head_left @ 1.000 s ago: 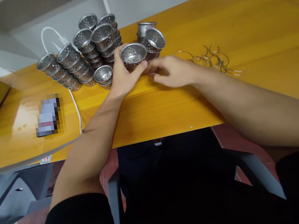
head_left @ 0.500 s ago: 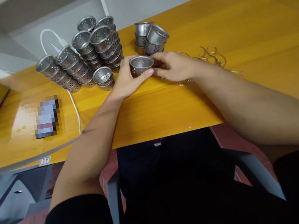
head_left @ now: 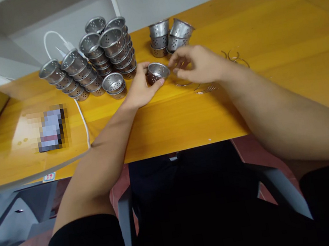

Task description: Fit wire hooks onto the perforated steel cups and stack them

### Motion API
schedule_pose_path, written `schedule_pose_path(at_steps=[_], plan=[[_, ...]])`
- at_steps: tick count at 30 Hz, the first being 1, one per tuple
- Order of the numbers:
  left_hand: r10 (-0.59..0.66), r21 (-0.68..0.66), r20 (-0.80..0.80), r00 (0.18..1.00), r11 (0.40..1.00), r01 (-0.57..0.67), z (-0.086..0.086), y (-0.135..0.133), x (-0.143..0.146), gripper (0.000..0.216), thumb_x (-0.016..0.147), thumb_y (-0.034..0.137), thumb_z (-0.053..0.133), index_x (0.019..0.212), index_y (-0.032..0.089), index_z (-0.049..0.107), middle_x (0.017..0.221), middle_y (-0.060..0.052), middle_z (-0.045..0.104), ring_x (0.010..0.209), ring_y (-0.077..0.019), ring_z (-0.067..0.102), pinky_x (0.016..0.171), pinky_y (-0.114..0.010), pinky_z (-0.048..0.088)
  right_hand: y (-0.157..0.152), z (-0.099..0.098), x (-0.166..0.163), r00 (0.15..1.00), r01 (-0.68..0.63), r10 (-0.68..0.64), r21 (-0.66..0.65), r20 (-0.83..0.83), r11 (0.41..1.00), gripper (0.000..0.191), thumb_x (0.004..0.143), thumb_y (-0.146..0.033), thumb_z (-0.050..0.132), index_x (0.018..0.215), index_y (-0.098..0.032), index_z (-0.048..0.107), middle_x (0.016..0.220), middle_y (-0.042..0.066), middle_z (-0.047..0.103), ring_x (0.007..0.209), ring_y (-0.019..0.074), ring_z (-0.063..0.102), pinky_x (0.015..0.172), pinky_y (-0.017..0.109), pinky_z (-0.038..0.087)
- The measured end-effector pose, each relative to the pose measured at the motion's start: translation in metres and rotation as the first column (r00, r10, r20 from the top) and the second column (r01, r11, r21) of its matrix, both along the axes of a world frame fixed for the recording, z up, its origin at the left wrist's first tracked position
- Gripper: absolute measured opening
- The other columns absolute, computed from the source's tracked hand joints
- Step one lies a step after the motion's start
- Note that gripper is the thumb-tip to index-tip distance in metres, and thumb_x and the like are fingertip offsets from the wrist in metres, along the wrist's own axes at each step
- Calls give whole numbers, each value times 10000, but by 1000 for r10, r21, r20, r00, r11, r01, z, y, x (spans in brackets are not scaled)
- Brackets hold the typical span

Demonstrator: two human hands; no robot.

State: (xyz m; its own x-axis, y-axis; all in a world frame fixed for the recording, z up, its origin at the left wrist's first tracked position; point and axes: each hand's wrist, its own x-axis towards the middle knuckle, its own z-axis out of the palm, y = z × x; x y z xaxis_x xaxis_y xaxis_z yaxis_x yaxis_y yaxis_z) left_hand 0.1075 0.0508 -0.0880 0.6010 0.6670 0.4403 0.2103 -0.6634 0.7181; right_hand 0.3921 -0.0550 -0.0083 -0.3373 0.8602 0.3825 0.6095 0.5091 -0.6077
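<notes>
My left hand (head_left: 139, 88) is wrapped round a small perforated metal cup (head_left: 156, 72), which sits low on the yellow table (head_left: 182, 116). My right hand (head_left: 202, 65) is just right of the cup, its fingers curled over a thin wire ring (head_left: 182, 83) on the table; whether it grips that ring I cannot make out. Another wire ring (head_left: 206, 88) lies under my right wrist.
Leaning stacks of the same metal cups (head_left: 103, 53) stand behind my left hand, with a smaller group (head_left: 169, 37) behind the right. More wire rings (head_left: 233, 56) lie to the right. A phone (head_left: 49, 128) and a white cable (head_left: 80, 111) lie at left.
The cup came down from a raised, tilted hold to the table top. My right hand slid right, away from the cup's side, onto the wire ring.
</notes>
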Motion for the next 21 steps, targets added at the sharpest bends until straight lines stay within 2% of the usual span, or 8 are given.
schedule_pose_path(at_steps=[3,5,8,11,14,16,18,21], plan=[[70,24,-42,997,997,-69,7,-8,0,725,1042,544,1012,1562,237,611,1588,-184,740,1559,-385,736,1456,-623,544,-6,4,-10,997,-82,82,48,10,995,393,1078,-633,954,1289,-326,831,1384,118,815,1041,321,757,1066,561,701],[130,34,-77,989,991,-128,12,-12,0,645,1039,455,1022,1538,246,671,1569,-160,721,1588,-394,714,1479,-591,510,-6,1,-16,995,-95,94,71,21,993,371,1079,-646,937,1239,-325,844,1322,122,802,1026,356,781,1054,608,700],[212,19,-118,970,977,-211,16,-14,1,661,1033,267,989,1597,241,645,1593,-166,671,1566,-389,718,1459,-569,526,0,-9,-21,999,-38,38,85,4,996,264,1104,-581,904,1138,-326,846,1204,123,810,1043,412,819,1064,672,700],[263,8,-119,957,964,-264,17,-16,4,708,1022,141,914,1634,235,571,1552,-165,682,1422,-337,760,1361,-548,610,9,-17,-20,999,47,-47,82,-10,996,204,1092,-519,922,1108,-329,849,1207,140,826,1097,458,836,1100,735,704],[238,7,-90,967,971,-238,20,-22,6,613,1039,136,853,1568,229,557,1451,-149,725,1301,-290,777,1254,-495,665,18,-22,-17,993,119,-119,88,-3,989,190,1088,-509,914,1116,-329,861,1262,160,839,1154,489,842,1131,771,705],[194,13,-82,978,981,-193,23,-28,6,503,1039,149,833,1474,230,594,1459,-152,747,1316,-282,784,1241,-470,671,23,-25,-17,990,143,-144,92,-1,985,193,1099,-508,892,1143,-321,870,1301,167,847,1159,490,854,1134,765,713],[138,21,-88,986,990,-137,28,-34,5,434,1028,165,834,1407,231,634,1508,-157,765,1377,-287,791,1285,-464,660,26,-27,-18,988,153,-153,93,-3,984,213,1109,-509,878,1182,-309,878,1323,174,852,1157,487,867,1132,749,722],[81,21,-113,990,997,-79,35,-41,5,433,1020,181,837,1419,212,673,1571,-166,783,1480,-307,792,1386,-473,624,27,-28,-19,987,162,-161,90,-13,983,247,1113,-518,873,1245,-309,882,1347,170,861,1163,483,873,1120,727,734]])
